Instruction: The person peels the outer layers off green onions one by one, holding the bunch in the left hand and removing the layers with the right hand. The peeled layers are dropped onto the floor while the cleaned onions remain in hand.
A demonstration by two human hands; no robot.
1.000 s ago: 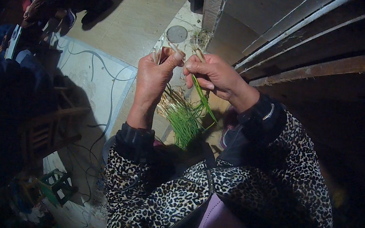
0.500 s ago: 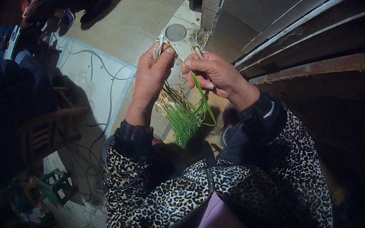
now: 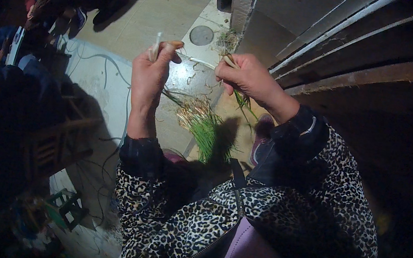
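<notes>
Raised at the left, my left hand (image 3: 147,80) is closed round spring onions (image 3: 156,45). Their white ends stick up above the fist, and green leaves hang out below it. My right hand (image 3: 254,83) grips more spring onions (image 3: 201,62). One white stalk points from its fingertips toward the left hand, while green leaves trail below the palm. A gap separates the two hands. On the floor beneath them lies a bunch of spring onions (image 3: 206,131), with its pale root ends away from me and its green tops toward me.
Root trimmings (image 3: 227,40) are heaped beside a round floor disc (image 3: 201,35). Boards (image 3: 358,77) line the right. Cables (image 3: 115,64), a wooden chair (image 3: 58,148) and a small green stool (image 3: 65,207) stand or lie at left. Another person's shoe (image 3: 78,21) shows at upper left.
My hands have drawn apart; the left moved left, and the right stayed nearly in place. The white stalk between them now reaches only from my right hand.
</notes>
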